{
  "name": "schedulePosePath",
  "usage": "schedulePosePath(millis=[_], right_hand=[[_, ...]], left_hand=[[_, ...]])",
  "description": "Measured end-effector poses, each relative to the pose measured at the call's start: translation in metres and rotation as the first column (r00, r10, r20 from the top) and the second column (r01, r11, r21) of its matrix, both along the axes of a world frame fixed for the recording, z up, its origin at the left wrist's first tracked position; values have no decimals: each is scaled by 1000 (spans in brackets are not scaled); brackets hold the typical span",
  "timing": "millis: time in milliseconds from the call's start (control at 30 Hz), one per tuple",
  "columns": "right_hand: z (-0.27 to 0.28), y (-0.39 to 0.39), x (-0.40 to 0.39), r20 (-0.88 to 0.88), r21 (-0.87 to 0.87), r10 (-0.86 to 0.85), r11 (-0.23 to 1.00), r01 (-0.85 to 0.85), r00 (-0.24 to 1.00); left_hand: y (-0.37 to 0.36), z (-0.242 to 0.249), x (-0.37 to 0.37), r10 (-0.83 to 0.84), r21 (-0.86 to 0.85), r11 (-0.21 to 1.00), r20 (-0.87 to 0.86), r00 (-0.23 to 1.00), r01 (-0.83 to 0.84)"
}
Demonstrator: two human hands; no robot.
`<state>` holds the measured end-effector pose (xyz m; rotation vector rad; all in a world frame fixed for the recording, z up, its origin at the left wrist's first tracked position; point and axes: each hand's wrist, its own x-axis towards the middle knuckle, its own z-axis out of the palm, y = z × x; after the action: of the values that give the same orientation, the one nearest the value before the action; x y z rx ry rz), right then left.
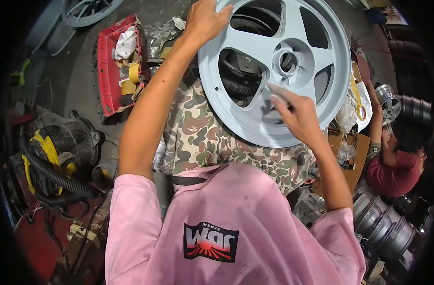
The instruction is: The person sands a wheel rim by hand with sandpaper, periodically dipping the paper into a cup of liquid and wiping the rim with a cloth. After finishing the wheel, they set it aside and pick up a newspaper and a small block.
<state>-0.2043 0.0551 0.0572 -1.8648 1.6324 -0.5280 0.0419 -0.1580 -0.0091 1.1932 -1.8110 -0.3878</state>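
Observation:
A large light grey wheel rim with five spokes (pixel 212 52) stands tilted in front of me, above my camouflage-patterned legs. At its upper left edge, my left hand (pixel 208 20) grips the outer lip. My right hand (pixel 296 113) is over the lower spoke, its fingers bent and pointing at the face of the rim; the fingertips are blurred, and what they hold, if anything, cannot be made out. Dark tyres (pixel 238 88) show through the openings between the spokes.
On the left lie a red tray (pixel 107 71) with tape rolls and a black and yellow vacuum (pixel 74 147). Stacked metal rims (pixel 383 223) are at the lower right. A person in a red shirt (pixel 395 175) works at the right beside a shiny rim (pixel 389 105).

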Motion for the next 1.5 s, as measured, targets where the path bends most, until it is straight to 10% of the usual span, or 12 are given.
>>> schedulePosePath(millis=[67,167,367,567,700,767,967,1267,1500], right_hand=[[-6,-20,8,-492,-207,229,907,-368,840],[-39,-13,13,-662,-21,381,851,-524,646],[-20,-40,12,-713,-186,253,830,-525,654],[-19,-9,19,-741,142,485,790,-596,465],[-21,-58,13,-752,-92,336,798,-595,567],[-18,-31,24,-833,78,388,788,-611,395],[-19,-62,22,-812,-25,338,795,-607,477],[-9,-78,32,-913,122,376,621,-774,158],[10,-81,20,-886,112,404,663,-740,228]], left_hand=[[1,2,1,-37,-7,999,-16,999,37],[3,4,0,18,4,1000,-28,999,-18],[2,-5,-3,-4,30,1000,-21,1000,5],[-2,0,-2,39,56,998,-26,999,-37],[-4,-5,-5,52,-7,999,-3,999,-52],[4,3,-4,24,61,998,-40,999,-21],[1,2,-5,28,80,996,0,1000,-28],[8,9,-7,77,148,986,-2,997,-75],[3,3,-9,69,109,992,-1,998,-68]])
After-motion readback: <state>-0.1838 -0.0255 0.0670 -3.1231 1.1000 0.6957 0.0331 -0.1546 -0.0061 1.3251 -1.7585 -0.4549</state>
